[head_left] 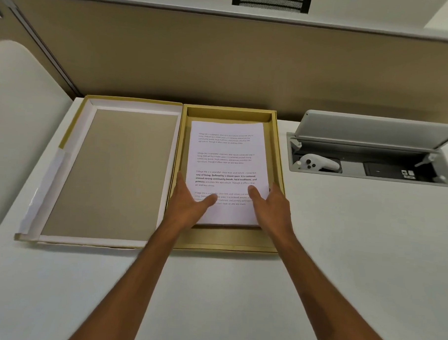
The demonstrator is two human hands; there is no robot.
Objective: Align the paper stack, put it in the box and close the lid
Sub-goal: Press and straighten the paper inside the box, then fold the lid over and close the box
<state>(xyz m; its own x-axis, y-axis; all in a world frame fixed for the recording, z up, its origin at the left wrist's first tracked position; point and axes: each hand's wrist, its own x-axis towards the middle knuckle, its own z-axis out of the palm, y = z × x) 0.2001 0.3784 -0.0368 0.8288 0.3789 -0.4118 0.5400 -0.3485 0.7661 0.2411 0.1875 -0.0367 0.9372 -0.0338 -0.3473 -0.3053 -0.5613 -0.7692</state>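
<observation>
A white paper stack with printed text lies inside the open gold box on the desk. My left hand holds the stack's near left edge, thumb on top of the sheets. On the near right edge my right hand does the same. The stack's near end is slightly raised above the box floor. The lid, gold outside with white rims and a grey inner panel, lies flat and open to the left of the box, joined along the box's left side.
An open cable tray is set into the desk at the right, with a white controller inside and its grey flap raised. A tan partition runs behind the box. A pale rounded surface stands at the far left.
</observation>
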